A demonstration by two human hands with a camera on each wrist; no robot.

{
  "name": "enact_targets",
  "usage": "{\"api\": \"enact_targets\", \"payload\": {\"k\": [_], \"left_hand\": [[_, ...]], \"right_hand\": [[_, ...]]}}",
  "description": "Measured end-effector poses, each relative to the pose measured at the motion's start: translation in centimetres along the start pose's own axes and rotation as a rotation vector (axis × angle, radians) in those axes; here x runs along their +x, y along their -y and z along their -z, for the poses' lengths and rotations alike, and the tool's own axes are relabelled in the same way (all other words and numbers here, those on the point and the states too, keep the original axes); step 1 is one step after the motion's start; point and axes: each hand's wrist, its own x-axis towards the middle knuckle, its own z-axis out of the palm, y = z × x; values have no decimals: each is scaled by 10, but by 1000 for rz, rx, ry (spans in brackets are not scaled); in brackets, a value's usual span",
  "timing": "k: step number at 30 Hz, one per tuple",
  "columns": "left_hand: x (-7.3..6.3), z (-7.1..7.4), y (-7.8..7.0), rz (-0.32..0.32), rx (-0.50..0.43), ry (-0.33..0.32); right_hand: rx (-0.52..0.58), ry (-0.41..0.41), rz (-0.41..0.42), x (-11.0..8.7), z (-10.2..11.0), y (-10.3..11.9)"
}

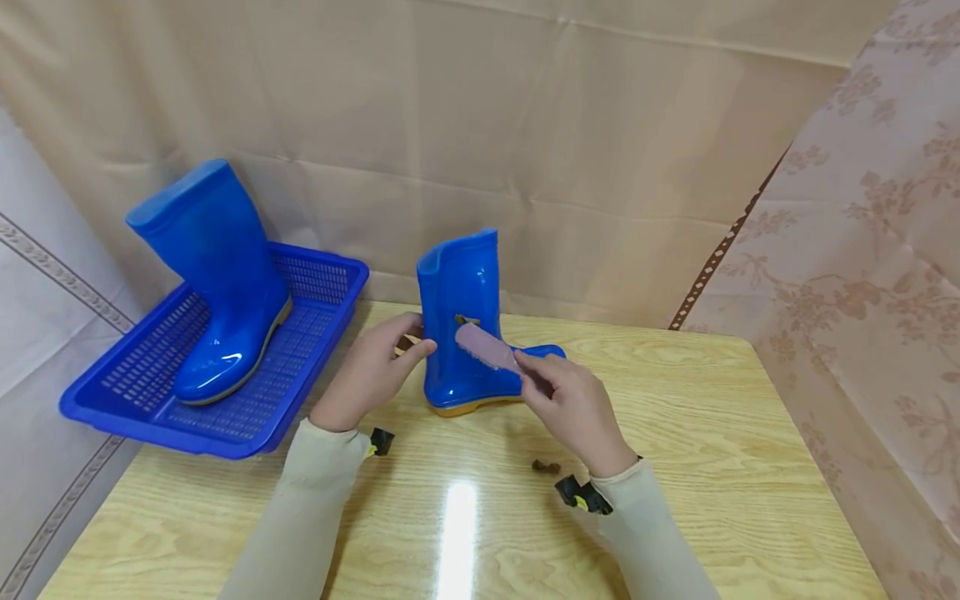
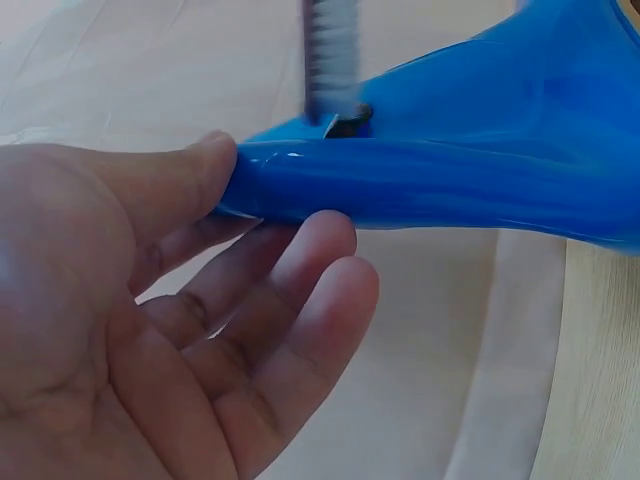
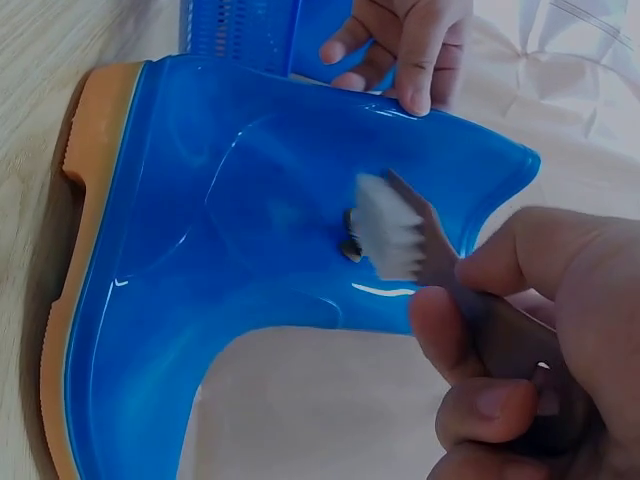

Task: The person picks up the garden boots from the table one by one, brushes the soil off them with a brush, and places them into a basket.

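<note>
A blue rain boot (image 1: 456,287) with an orange-tan sole stands upright on the wooden table, its toe pointing right. My left hand (image 1: 371,371) holds the boot's shaft by its left edge, thumb on the near side and some fingers behind. In my right hand (image 1: 573,404) is the handle of a mauve scrubbing brush (image 1: 487,346), its head against or just off the shaft. White bristles (image 3: 388,230), slightly blurred, face a dark brown lump of dirt (image 3: 350,242) on the boot in the right wrist view. That dirt (image 2: 352,122) also shows in the left wrist view.
On the left, a blue plastic basket (image 1: 348,287) holds a second blue boot (image 1: 228,279), standing tilted. A small brown clump (image 1: 546,467) lies on the table (image 1: 712,433) near my right wrist. Beige curtain (image 1: 600,167) hangs behind the table.
</note>
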Motion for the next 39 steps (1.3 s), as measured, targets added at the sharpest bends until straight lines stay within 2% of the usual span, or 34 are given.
{"api": "enact_targets", "payload": {"k": [3,5,9,11,14,19,24,27,31,34,39], "left_hand": [[0,-1,1,27,-12,-2],[0,-1,1,32,-25,-3],[0,0,1,-8,-30,3],[0,1,0,-31,-20,14],[-1,1,-1,-43,-5,39],[-3,2,-4,-27,17,46],[-2,1,-4,-14,28,36],[-1,1,-6,-7,-6,30],[-1,-1,-7,5,-111,55],[-2,-3,-5,22,-161,92],[-5,-5,-3,40,-134,104]], "right_hand": [[-24,1,12,0,-1,-1],[-23,-32,27,0,-1,-1],[6,-131,34,1,0,0],[14,-151,24,2,0,0],[14,-122,24,2,-1,-1],[18,-64,39,1,-2,-3],[19,-76,48,0,-2,-3],[34,-135,50,1,-1,-4],[45,-185,30,1,0,-6],[41,-175,27,1,0,-7],[22,-122,43,1,0,-7]]}}
